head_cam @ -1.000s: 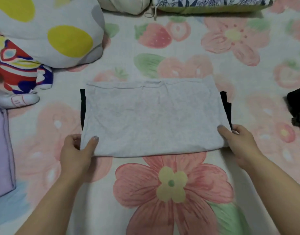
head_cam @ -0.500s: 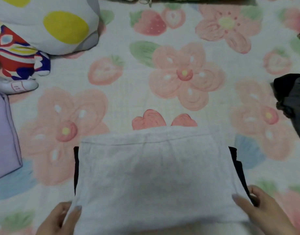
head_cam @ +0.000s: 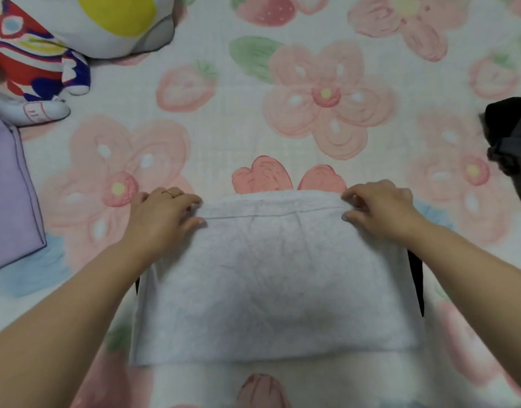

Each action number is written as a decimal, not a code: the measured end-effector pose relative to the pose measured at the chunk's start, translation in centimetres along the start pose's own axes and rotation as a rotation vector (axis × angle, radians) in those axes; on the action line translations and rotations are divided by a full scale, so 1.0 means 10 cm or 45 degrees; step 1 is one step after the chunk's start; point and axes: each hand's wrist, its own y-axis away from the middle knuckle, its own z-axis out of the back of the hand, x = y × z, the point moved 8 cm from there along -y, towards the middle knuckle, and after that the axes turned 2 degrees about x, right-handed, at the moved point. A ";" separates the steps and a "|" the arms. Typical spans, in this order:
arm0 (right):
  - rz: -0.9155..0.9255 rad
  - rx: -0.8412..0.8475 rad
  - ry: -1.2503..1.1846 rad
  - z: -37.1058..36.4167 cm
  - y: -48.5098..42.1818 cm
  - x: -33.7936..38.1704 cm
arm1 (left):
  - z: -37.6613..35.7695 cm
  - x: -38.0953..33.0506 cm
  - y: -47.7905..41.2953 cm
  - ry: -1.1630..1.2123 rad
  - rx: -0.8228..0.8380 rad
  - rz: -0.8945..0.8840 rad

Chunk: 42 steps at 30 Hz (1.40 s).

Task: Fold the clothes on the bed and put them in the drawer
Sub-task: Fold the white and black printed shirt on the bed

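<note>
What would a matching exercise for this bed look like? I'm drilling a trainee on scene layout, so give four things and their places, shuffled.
Things:
1. light grey garment
2. plush toy
3. purple fabric item
4. dark garment

Places:
A. right edge of the view
B. left edge, nearer than the toy
C. centre, nearest the person
D. top left corner

Pairs: 1-C, 2-D, 3-B, 4-A

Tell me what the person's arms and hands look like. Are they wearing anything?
The left arm and right arm are bare, with no sleeves showing. The left hand wears a thin ring on one finger. The right hand has no ring that shows. No watch or bracelet shows.
</note>
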 end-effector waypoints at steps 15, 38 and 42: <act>-0.042 -0.041 -0.462 0.06 -0.02 -0.53 | -0.09 0.37 -0.03 0.046 -0.154 0.375; 0.316 -0.126 -0.057 0.11 -0.14 0.24 | 0.09 -0.04 -0.15 0.176 -0.225 0.039; 0.243 -0.395 -0.062 0.30 -0.12 0.07 | 0.06 0.01 -0.14 0.181 -0.317 0.094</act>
